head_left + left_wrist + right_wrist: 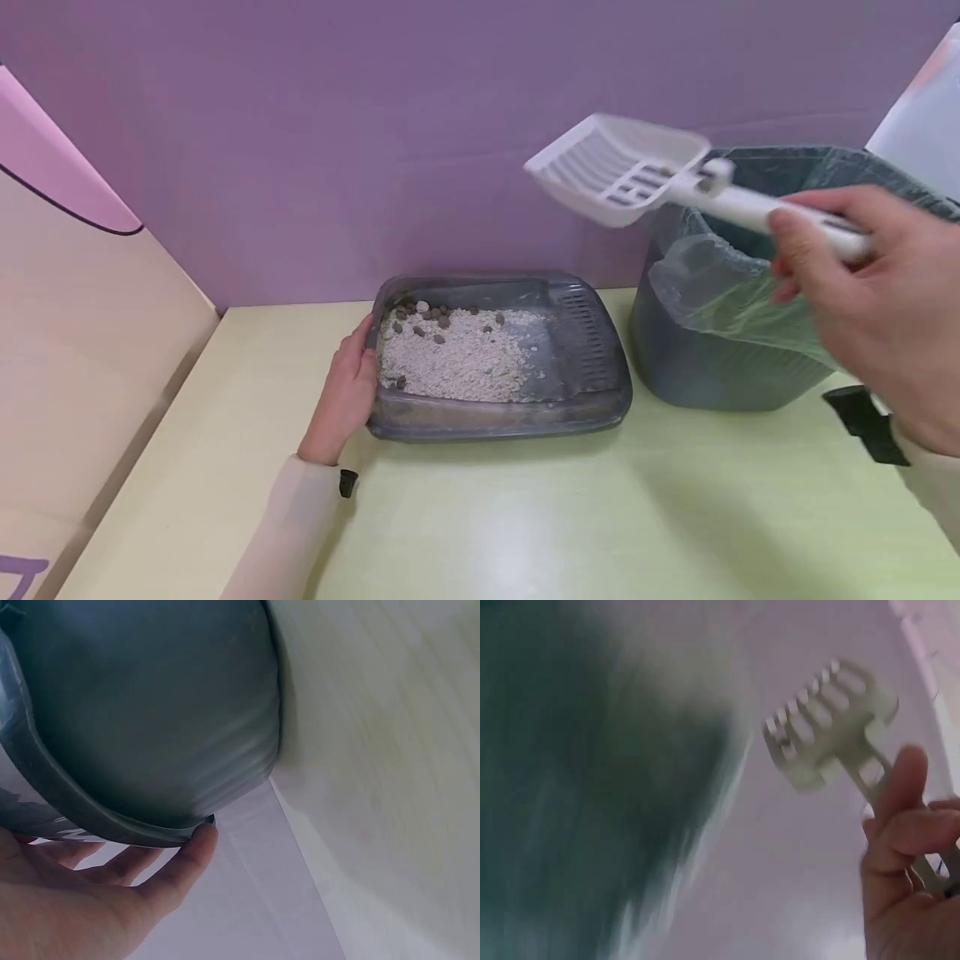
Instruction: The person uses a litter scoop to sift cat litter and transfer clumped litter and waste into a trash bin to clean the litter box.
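My right hand (877, 283) grips the handle of a white slotted litter scoop (630, 171), raised in front of the purple wall. Only a small dark speck shows near the handle end of its slotted bowl. In the right wrist view the scoop (829, 724) appears with its slots facing the camera. At the left end of a dark grey litter box (495, 421), my left hand (348, 383) holds the rim. Pale granular litter (457, 358) covers the box's left and middle, with several brown lumps (435, 314) mostly along the back left.
Just right of the box stands a grey bin (720, 375), lined with a translucent greenish bag (705, 279) folded over its rim. Both rest on a pale yellow-green table (480, 517) against a purple wall (337, 167). A light panel (90, 350) borders the left side.
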A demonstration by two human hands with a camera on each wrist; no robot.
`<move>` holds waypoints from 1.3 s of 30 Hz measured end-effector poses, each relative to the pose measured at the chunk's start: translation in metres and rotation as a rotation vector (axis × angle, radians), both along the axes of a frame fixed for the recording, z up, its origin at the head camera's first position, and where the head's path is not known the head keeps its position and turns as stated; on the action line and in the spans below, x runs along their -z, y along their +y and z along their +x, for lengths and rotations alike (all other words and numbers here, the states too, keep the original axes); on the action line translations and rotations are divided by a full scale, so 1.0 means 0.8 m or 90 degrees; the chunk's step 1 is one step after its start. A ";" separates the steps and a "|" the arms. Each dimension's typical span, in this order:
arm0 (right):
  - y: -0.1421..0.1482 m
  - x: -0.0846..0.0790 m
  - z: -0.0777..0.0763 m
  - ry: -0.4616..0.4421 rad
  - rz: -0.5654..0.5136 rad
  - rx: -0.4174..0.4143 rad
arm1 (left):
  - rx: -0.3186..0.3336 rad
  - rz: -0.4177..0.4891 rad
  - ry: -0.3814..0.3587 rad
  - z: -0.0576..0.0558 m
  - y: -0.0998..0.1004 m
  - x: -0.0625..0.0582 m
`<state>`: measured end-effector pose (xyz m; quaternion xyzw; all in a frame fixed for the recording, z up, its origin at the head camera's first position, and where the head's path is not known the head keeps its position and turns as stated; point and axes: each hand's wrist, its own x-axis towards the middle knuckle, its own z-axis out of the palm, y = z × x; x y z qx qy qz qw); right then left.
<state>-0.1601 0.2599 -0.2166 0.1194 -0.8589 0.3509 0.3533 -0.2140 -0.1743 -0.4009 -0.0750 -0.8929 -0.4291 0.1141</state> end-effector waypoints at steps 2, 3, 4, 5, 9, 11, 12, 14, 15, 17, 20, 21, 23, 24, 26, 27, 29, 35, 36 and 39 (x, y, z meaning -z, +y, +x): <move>-0.034 0.008 0.004 -0.030 0.118 -0.036 | 0.003 0.002 0.001 0.000 0.003 -0.001; -0.051 0.014 0.003 -0.054 0.176 -0.048 | 0.003 0.004 0.002 0.000 0.005 -0.002; -0.064 0.022 -0.003 -0.082 0.217 -0.076 | 0.003 0.004 0.003 0.001 0.007 -0.003; -0.075 0.032 -0.010 -0.126 0.249 -0.096 | 0.003 0.004 0.003 0.001 0.008 -0.004; -0.104 0.073 -0.051 -0.283 0.316 -0.159 | 0.006 0.001 0.002 0.000 0.014 -0.007; -0.113 0.088 -0.072 -0.323 0.334 -0.174 | 0.009 -0.002 0.003 -0.001 0.015 -0.008; -0.117 0.093 -0.082 -0.342 0.340 -0.180 | 0.010 -0.004 0.003 -0.001 0.015 -0.008; -0.124 0.101 -0.100 -0.380 0.349 -0.192 | 0.010 -0.008 0.005 0.000 0.016 -0.008; -0.128 0.105 -0.108 -0.397 0.356 -0.196 | 0.010 -0.009 0.006 0.000 0.016 -0.008; -0.135 0.111 -0.121 -0.440 0.368 -0.207 | 0.010 -0.011 0.006 0.002 0.016 -0.008; -0.141 0.123 -0.138 -0.510 0.420 -0.229 | 0.014 -0.014 0.007 0.004 0.016 -0.008; -0.142 0.125 -0.143 -0.533 0.438 -0.240 | 0.016 -0.015 0.007 0.004 0.017 -0.008; -0.143 0.130 -0.153 -0.570 0.467 -0.270 | 0.019 -0.018 0.005 0.006 0.017 -0.010; -0.144 0.131 -0.158 -0.586 0.479 -0.281 | 0.019 -0.020 0.004 0.007 0.017 -0.011; -0.147 0.135 -0.164 -0.609 0.487 -0.306 | 0.020 -0.023 0.001 0.009 0.018 -0.013; -0.150 0.136 -0.167 -0.626 0.481 -0.313 | 0.022 -0.024 -0.001 0.010 0.018 -0.013; -0.157 0.142 -0.172 -0.645 0.467 -0.325 | 0.026 -0.024 -0.004 0.011 0.018 -0.014; -0.172 0.153 -0.177 -0.663 0.443 -0.340 | 0.033 -0.024 -0.017 0.012 0.020 -0.013; -0.173 0.154 -0.178 -0.671 0.436 -0.345 | 0.031 -0.023 -0.018 0.013 0.020 -0.014; -0.173 0.156 -0.178 -0.677 0.418 -0.362 | 0.025 -0.022 -0.015 0.013 0.021 -0.013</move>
